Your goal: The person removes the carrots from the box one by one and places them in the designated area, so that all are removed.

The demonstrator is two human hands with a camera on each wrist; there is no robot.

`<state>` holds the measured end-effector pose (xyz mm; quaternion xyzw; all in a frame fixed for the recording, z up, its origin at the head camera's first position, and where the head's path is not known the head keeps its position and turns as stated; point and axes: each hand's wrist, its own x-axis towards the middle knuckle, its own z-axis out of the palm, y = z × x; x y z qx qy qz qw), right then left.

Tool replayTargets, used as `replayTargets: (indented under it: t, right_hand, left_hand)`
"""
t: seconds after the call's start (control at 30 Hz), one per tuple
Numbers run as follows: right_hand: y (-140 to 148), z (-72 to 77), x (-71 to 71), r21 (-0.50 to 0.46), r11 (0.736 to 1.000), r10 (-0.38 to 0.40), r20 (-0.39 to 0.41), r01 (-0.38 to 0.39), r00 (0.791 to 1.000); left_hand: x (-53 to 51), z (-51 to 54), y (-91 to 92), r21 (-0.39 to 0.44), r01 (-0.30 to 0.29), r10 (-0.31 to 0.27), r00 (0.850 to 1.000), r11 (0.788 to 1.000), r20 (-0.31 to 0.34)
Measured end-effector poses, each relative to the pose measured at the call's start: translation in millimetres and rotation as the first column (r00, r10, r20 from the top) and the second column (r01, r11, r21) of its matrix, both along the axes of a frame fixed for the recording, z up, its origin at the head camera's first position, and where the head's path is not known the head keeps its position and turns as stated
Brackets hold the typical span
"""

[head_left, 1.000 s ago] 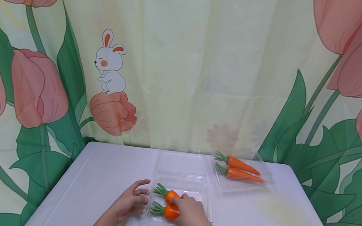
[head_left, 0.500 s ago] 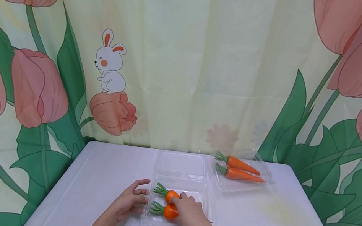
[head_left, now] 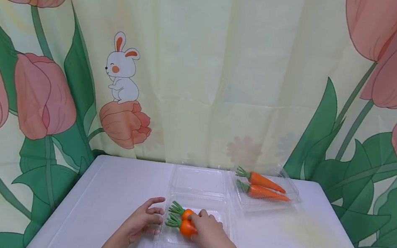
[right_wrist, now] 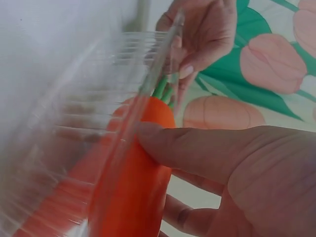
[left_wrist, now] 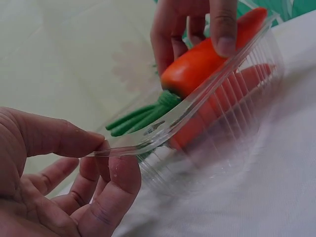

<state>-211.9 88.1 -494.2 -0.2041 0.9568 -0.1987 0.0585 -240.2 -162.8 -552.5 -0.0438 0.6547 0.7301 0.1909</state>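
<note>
The two o'clock box (head_left: pixel 255 205) is packed and seemingly closed, but the near box (head_left: pixel 171 238) has its lid (head_left: pixel 199 180) open at twelve, right hand (head_left: pixel 212 234) holding one carrot (head_left: pixel 187 228) inside, left hand (head_left: pixel 142 220) pinching the rim (left_wrist: pixel 127 151).

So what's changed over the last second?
The near carrot, held by the right hand, has shifted up the head view toward the other carrot, so the gap between them has closed; whether it was also lifted, I can't tell. No visible release. The left hand at the open tray and the farther container with its two carrots stayed put.
</note>
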Motion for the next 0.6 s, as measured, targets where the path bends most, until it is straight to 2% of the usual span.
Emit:
replayTargets:
  t: [0.2,0.4,0.6]
  right_hand:
    - [6,8.0,-3.6,-0.077,0.997,0.002,0.013,-0.001,1.0]
    - [17,16.1,-5.3,-0.187,0.982,0.023,0.016,-0.019,1.0]
    - [27,23.7,-6.6,-0.252,0.967,-0.01,0.049,0.022,0.999]
  left_hand:
    - [-0.3,0.4,0.7,-0.004,0.0,0.0,1.0,1.0,-0.001]
    - [-0.2,-0.4,0.3,-0.014,0.001,-0.001,1.0,1.0,-0.002]
    - [-0.3,-1.1,0.4,-0.018,-0.002,0.002,1.0,1.0,0.014]
